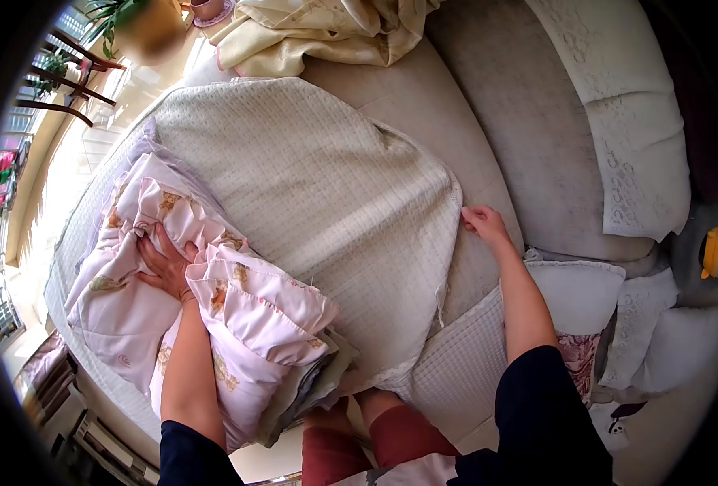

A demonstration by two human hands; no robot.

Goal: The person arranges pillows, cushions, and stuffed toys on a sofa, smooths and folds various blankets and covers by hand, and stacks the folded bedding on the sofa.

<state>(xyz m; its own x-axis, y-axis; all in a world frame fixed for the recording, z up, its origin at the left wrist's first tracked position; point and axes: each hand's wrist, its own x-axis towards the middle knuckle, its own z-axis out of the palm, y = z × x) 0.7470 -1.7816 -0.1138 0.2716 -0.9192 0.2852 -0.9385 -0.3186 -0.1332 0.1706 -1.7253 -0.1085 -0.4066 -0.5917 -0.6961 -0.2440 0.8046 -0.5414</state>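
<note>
My left hand [167, 263] lies with its fingers spread on a rumpled pink quilt [266, 304] printed with small brown figures. Lilac fabric [146, 139] shows behind the quilt, and folded grey-green cloth [306, 389] sticks out from under its near end. Pinched in my right hand [486, 224] is the right edge of a cream quilted cover [310, 178]. This cover spreads over the sofa seat, with a few folds running toward its raised right edge. The pink quilt rests on its left part.
A grey sofa [496, 105] curves along the right, its back draped with a white embroidered cloth [638, 154]. Yellowish fabric [326, 36] is heaped at the top. Pale cushions [573, 283] stand at the lower right. Chair legs [71, 81] and a plant pot [152, 32] are at upper left.
</note>
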